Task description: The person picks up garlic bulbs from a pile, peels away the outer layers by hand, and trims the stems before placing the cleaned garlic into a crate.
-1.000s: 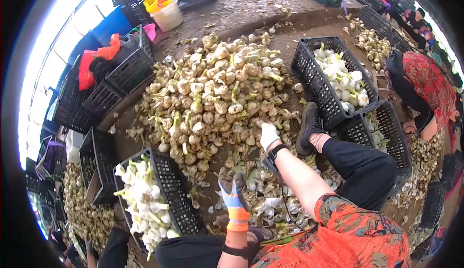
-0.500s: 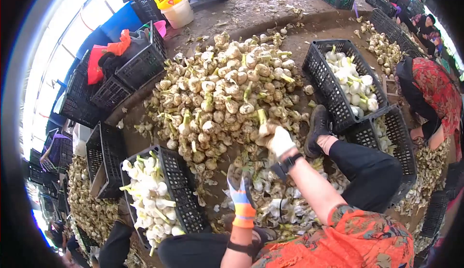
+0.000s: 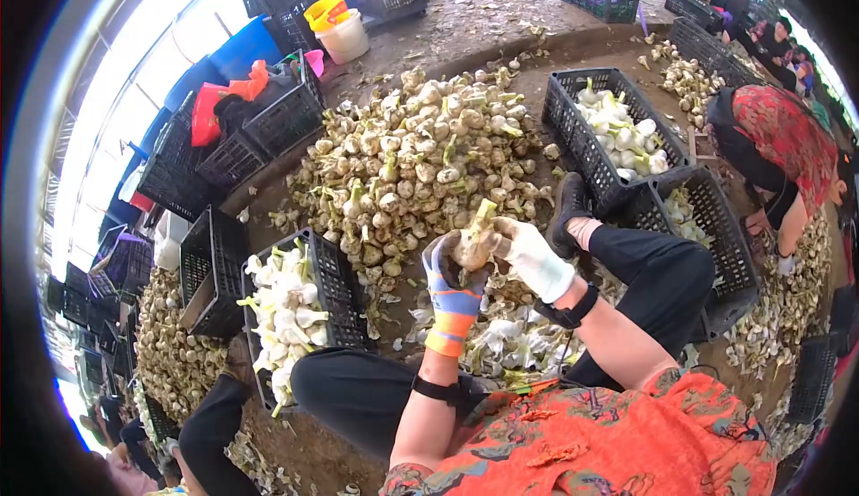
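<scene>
A dirty garlic bulb [image 3: 474, 241] with a short green stem sits between both my hands in front of me. My left hand [image 3: 450, 290], in a blue and orange glove, cups the bulb from below and the left. My right hand [image 3: 533, 256], in a white glove, grips it from the right. Beyond them lies a big pile of unpeeled garlic [image 3: 420, 165] on the ground. Under my hands lie peeled skins [image 3: 501, 339].
A black crate of cleaned white garlic [image 3: 295, 312] stands at my left, another crate of cleaned white garlic [image 3: 608, 133] at the far right, a third crate [image 3: 707, 227] by my right leg. A person in a red patterned top [image 3: 778, 138] works at right. Empty crates [image 3: 242, 138] line the left.
My right hand lifted a bulb off the pile and brought it back toward me. My left hand rose from the ground to meet it, and both now hold the bulb.
</scene>
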`<control>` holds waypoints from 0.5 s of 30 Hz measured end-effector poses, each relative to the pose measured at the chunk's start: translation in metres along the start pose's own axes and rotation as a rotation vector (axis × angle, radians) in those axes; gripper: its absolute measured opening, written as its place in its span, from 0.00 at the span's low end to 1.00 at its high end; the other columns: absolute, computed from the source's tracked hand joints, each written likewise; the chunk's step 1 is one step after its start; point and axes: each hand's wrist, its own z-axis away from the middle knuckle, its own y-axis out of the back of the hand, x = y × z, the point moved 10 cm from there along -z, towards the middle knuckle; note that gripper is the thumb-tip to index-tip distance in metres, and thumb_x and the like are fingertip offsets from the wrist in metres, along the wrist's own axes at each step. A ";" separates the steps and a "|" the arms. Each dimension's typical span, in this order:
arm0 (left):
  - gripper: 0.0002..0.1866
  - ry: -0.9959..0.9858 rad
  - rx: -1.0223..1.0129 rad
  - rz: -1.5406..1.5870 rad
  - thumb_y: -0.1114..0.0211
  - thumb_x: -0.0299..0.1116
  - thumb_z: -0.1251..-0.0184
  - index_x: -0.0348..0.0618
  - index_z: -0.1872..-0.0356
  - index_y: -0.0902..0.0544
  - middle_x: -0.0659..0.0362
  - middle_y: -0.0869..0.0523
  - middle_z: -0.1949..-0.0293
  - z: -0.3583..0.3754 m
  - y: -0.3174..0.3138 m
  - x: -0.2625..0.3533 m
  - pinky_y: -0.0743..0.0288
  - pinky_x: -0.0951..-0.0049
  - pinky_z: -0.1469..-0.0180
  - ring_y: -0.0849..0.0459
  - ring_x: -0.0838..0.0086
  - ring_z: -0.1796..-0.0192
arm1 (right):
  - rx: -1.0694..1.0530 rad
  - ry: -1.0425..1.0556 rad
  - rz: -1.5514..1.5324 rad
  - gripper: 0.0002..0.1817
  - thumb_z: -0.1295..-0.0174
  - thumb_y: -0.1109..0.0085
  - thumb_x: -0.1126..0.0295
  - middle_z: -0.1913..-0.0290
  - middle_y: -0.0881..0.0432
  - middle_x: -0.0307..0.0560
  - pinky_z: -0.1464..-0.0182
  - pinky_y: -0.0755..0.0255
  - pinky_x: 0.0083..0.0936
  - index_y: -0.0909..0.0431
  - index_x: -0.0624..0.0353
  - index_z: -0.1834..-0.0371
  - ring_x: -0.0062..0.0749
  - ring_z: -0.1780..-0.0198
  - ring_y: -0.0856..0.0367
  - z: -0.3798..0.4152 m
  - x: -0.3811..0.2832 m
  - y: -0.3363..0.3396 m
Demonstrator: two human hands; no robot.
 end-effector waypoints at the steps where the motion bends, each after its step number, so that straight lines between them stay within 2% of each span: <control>1: 0.37 -0.065 -0.006 -0.135 0.27 0.23 0.57 0.41 0.41 0.32 0.53 0.32 0.44 0.000 -0.001 0.017 0.31 0.66 0.39 0.28 0.63 0.41 | 0.020 0.044 0.028 0.25 0.41 0.34 0.61 0.55 0.19 0.40 0.51 0.29 0.21 0.25 0.66 0.46 0.17 0.55 0.25 0.002 -0.005 -0.002; 3: 0.36 -0.198 -0.017 -0.406 0.25 0.25 0.59 0.41 0.43 0.30 0.52 0.32 0.44 0.001 -0.005 0.046 0.31 0.65 0.41 0.28 0.61 0.42 | 0.088 0.058 -0.062 0.20 0.42 0.33 0.66 0.56 0.18 0.41 0.53 0.28 0.20 0.24 0.66 0.50 0.17 0.57 0.23 0.003 0.013 0.003; 4: 0.36 -0.140 -0.019 -0.297 0.24 0.26 0.60 0.41 0.44 0.29 0.51 0.30 0.45 0.001 -0.006 0.046 0.31 0.64 0.42 0.27 0.59 0.44 | 0.098 0.053 -0.087 0.19 0.42 0.33 0.67 0.57 0.18 0.41 0.53 0.27 0.20 0.24 0.66 0.51 0.17 0.58 0.23 0.006 0.016 0.004; 6: 0.38 -0.158 -0.042 -0.270 0.21 0.25 0.62 0.39 0.44 0.29 0.53 0.29 0.45 0.003 -0.007 0.043 0.31 0.66 0.40 0.27 0.63 0.43 | 0.104 0.067 -0.072 0.14 0.42 0.36 0.74 0.60 0.17 0.41 0.55 0.26 0.20 0.22 0.67 0.53 0.18 0.61 0.21 0.012 0.009 0.004; 8: 0.39 -0.169 -0.062 -0.259 0.20 0.24 0.63 0.37 0.44 0.30 0.54 0.26 0.46 0.005 -0.008 0.041 0.31 0.68 0.40 0.26 0.66 0.44 | 0.017 0.050 -0.162 0.13 0.42 0.37 0.75 0.60 0.17 0.41 0.55 0.26 0.20 0.22 0.66 0.53 0.20 0.60 0.20 0.020 0.003 -0.002; 12: 0.42 -0.076 -0.125 -0.104 0.20 0.22 0.64 0.37 0.41 0.32 0.55 0.26 0.45 0.005 -0.013 0.030 0.30 0.70 0.40 0.25 0.68 0.44 | -0.014 -0.070 -0.230 0.14 0.42 0.43 0.80 0.59 0.16 0.43 0.55 0.25 0.22 0.22 0.66 0.52 0.24 0.59 0.19 0.030 0.009 0.012; 14: 0.43 0.087 -0.174 0.114 0.21 0.20 0.64 0.36 0.40 0.33 0.55 0.25 0.46 0.006 -0.018 0.011 0.30 0.70 0.40 0.25 0.68 0.44 | 0.022 -0.164 -0.298 0.16 0.43 0.45 0.82 0.59 0.16 0.44 0.56 0.26 0.20 0.22 0.64 0.50 0.23 0.60 0.19 0.035 0.011 0.017; 15: 0.44 0.170 -0.197 0.221 0.21 0.19 0.65 0.36 0.40 0.33 0.55 0.25 0.46 0.007 -0.022 0.002 0.30 0.70 0.39 0.24 0.68 0.44 | -0.015 -0.041 -0.155 0.16 0.44 0.45 0.83 0.59 0.16 0.43 0.56 0.26 0.20 0.21 0.64 0.51 0.23 0.60 0.19 0.033 0.000 0.020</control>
